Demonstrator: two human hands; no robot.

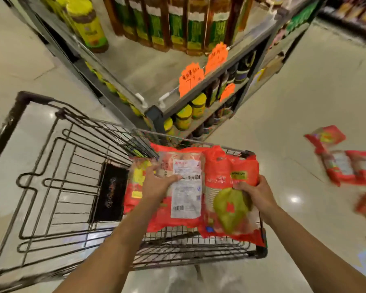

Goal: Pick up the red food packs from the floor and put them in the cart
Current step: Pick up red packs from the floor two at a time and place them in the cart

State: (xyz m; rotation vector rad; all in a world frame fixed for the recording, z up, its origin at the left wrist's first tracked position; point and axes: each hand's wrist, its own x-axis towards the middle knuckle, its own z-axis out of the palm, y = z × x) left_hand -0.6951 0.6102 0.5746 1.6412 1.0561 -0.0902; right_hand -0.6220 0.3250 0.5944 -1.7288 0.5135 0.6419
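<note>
Both hands grip red packs (230, 195) over cart (51, 187); lettering blurred

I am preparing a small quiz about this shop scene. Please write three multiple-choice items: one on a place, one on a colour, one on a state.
1. Where do the red packs not yet collected lie?
A. on the floor, to the right
B. on the shelf
C. under the cart

2. What colour are the price tags on the shelf?
A. blue
B. orange
C. white

3. What is the right hand doing?
A. hanging free
B. pushing the cart
C. gripping a pack

Answers: 1 A, red packs lie on tiles; 2 B, price tags are orange; 3 C, right hand grips the green-fruit pack above the cart.
</note>
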